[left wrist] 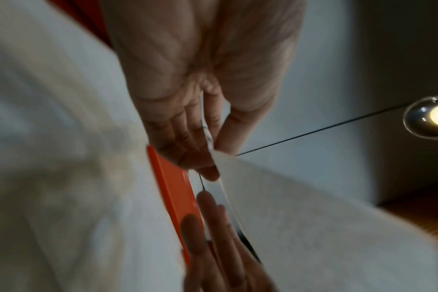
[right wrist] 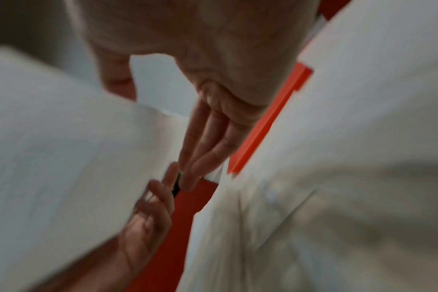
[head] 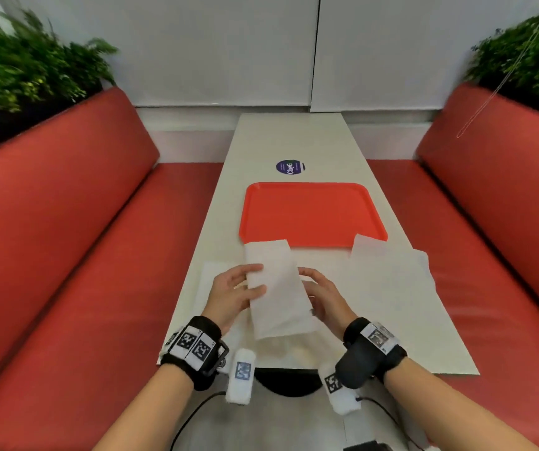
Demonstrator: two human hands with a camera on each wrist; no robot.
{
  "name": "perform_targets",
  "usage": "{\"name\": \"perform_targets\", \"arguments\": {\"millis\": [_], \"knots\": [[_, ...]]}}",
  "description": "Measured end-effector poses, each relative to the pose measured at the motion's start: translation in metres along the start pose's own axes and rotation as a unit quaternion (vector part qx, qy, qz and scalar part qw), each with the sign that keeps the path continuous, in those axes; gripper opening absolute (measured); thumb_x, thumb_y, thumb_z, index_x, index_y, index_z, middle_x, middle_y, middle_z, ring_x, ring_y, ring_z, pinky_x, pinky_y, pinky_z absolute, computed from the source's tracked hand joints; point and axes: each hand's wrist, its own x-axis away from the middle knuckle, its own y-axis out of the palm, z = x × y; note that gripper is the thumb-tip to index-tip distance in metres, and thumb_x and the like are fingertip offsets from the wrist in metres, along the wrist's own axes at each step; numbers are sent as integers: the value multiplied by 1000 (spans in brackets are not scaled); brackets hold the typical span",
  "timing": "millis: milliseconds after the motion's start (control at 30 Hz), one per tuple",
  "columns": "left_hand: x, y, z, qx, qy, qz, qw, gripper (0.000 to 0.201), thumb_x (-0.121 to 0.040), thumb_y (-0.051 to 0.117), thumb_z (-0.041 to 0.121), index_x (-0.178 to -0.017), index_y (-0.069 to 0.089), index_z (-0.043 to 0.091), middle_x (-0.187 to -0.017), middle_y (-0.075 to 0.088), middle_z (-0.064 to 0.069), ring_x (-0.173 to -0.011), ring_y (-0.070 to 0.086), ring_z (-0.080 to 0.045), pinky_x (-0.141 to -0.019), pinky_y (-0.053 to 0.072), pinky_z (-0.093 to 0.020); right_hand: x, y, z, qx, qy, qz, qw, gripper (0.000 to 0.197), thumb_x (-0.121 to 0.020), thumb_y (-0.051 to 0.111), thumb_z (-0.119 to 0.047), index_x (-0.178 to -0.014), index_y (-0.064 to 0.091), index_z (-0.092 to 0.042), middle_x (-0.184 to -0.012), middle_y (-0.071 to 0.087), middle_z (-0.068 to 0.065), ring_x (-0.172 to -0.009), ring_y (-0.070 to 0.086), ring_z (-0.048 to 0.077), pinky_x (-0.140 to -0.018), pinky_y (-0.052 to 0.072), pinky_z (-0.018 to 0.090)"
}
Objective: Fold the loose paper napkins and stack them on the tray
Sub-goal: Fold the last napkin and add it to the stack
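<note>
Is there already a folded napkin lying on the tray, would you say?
No, the tray is bare; both hands hold the folded napkin above the table.

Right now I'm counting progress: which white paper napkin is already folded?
The long narrow white paper napkin held up between the left hand and right hand. The other white napkins lie spread flat on the white table.

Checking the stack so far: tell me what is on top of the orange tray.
The orange tray shows bare. Only the far end of the folded napkin, pinched by the left hand, covers its near rim; that strip is hidden.
</note>
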Motion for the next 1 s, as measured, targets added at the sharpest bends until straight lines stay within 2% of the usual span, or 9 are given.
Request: {"name": "perform_targets", "arguments": {"millis": [100, 167, 267, 467, 567, 700, 833, 900, 1000], "knots": [[12, -36, 6, -86, 13, 2, 996, 52, -76, 70, -13, -119, 66, 15, -123, 64, -3, -100, 69, -30, -76, 59, -36, -16, 33, 5, 5, 49, -2, 999, 48, -86, 57, -41, -127, 54, -18, -95, 68, 10, -65, 59, 18, -59, 50, 24], [15, -58, 11, -143, 18, 7, 990, 54, -75, 70, -13, -119, 66, 18, -123, 62, -3, -94, 69, -33, -77, 58, -36, -25, 54, 11, 76, 24, 5, 997, 46, -90, 64, -27, -132, 46, -20, -97, 67, 10, -68, 61, 17, -58, 50, 25], [11, -88, 13, -204, 11, 22, 979, 56, -72, 74, -12, -115, 66, 23, -121, 61, -5, -85, 70, -27, -71, 57, -32, -41, 78, 22, 161, -16, 7, 987, 67, -85, 67, -4, -139, 36, -27, -106, 59, 12, -71, 64, 21, -59, 52, 27], [2, -116, 8, -302, 10, 89, 949, 52, -65, 84, 2, -103, 68, 33, -111, 62, 4, -69, 61, -20, -81, 58, -42, -59, 103, 40, 299, -74, 28, 951, 53, -82, 65, -2, -130, 56, -24, -110, 59, 3, -64, 60, 12, -66, 55, 23], [-4, -119, 4, -305, 2, 95, 948, 53, -64, 85, 2, -106, 70, 30, -96, 68, -7, -65, 61, -16, -81, 58, -38, -64, 104, 48, 334, -78, 48, 938, 46, -83, 65, -5, -126, 62, -20, -113, 58, -5, -72, 60, 12, -68, 50, 14], [-14, -120, -4, -338, -16, 93, 936, 53, -65, 85, 6, -109, 68, 30, -81, 63, -10, -71, 60, -16, -74, 54, -25, -69, 102, 54, 368, -66, 71, 925, 41, -85, 63, -6, -125, 62, -15, -117, 56, -3, -71, 53, 2, -62, 41, 4], [-20, -119, -8, -391, -43, 78, 916, 52, -68, 84, 6, -114, 66, 21, -93, 64, -11, -83, 62, -21, -65, 44, -17, -72, 100, 58, 421, -52, 57, 904, 40, -87, 62, -9, -127, 61, -9, -121, 52, 8, -82, 53, 12, -83, 44, 18], [-21, -115, -7, -437, -44, 67, 896, 50, -69, 83, 7, -114, 65, 19, -105, 55, -6, -86, 56, -19, -71, 44, -19, -72, 98, 58, 432, -42, 51, 900, 41, -88, 62, -13, -129, 60, -10, -121, 49, 10, -85, 53, 14, -87, 44, 20], [-24, -99, 0, -544, -10, 68, 836, 47, -74, 79, 17, -117, 63, 24, -122, 46, -6, -111, 47, -25, -93, 38, -27, -68, 87, 55, 425, -37, 67, 902, 42, -88, 63, -18, -129, 59, -13, -121, 46, 7, -85, 52, 13, -87, 44, 21]]}}
